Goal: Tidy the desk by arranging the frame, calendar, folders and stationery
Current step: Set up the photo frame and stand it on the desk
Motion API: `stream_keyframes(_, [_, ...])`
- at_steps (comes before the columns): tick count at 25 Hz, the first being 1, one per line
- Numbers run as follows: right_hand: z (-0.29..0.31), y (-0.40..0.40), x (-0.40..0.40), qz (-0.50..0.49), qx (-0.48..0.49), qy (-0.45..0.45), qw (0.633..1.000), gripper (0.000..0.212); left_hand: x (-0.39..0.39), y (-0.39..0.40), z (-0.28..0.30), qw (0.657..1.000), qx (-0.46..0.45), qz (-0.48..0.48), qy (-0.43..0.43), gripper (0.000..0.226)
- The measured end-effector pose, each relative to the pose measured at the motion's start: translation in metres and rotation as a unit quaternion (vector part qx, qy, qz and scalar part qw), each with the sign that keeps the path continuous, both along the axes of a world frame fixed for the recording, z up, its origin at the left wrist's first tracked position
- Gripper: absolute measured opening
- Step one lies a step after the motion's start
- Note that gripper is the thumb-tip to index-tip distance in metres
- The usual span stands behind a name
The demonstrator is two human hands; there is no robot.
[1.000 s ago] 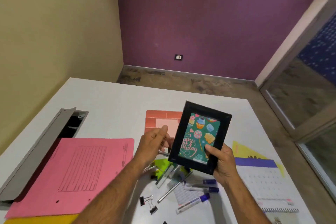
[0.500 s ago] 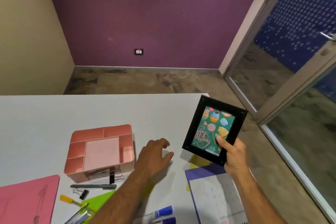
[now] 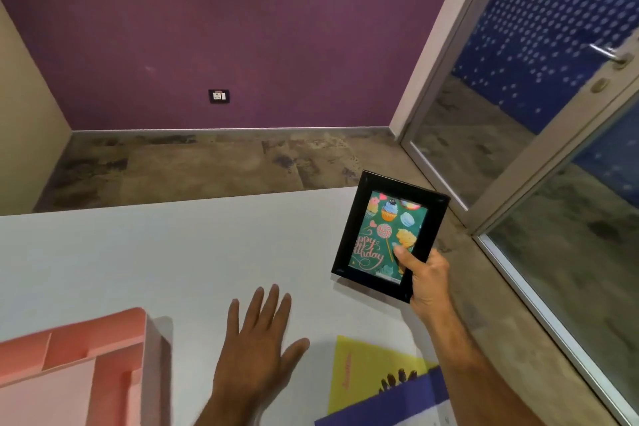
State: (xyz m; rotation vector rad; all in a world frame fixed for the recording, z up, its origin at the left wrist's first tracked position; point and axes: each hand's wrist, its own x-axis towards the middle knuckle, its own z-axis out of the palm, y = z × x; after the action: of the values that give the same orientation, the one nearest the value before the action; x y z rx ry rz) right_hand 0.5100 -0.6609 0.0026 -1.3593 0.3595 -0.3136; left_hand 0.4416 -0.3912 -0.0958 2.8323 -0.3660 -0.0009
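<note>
Black frame [image 3: 390, 239] with a green birthday card picture, tilted, picture side facing the camera. Right hand [image 3: 427, 278] grips its lower right corner: thumb on the glass front, fingers curled behind. The frame's lower left corner is at or just above the white worktop [image 3: 155, 252], near the far right corner; cannot tell if it touches. The frame's top reaches past the worktop's far edge in this view.

Left hand [image 3: 257, 339] is left of and nearer than the right hand, fingers straight and spread wide, palm down, holding nothing. Flat on the worktop or just above it; contact unclear.

Left of the left hand: pink desk organizer [image 3: 83, 367] with several compartments, cut off by the picture's edge. Contents not visible.

Between the two forearms, near the bottom edge: yellow folder [image 3: 359, 370] lying flat, with a blue-topped calendar [image 3: 390, 408] overlapping its near part. The right forearm crosses above their right side.

Beyond the worktop: brown floor, purple wall with a socket plate [image 3: 219, 96], glass door [image 3: 553, 114] at right.
</note>
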Motion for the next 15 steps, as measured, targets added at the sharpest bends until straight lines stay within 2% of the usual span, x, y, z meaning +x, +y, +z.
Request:
stream_keyframes(3, [-0.017,-0.007,0.039,-0.013,-0.006,-0.004,1.000,0.027,0.003,-0.002,-0.004,1.000,-0.004,-0.007,-0.015,0.077])
stream_keyframes(4, [-0.022,-0.009,0.050,-0.012,-0.016,0.001,1.000,0.023,0.004,-0.003,-0.005,1.000,-0.004,-0.011,-0.014,0.078])
stream_keyframes(15, [-0.050,-0.025,0.119,-0.022,-0.047,0.012,0.999,0.024,0.010,-0.003,-0.010,1.000,0.017,-0.018,-0.002,0.084])
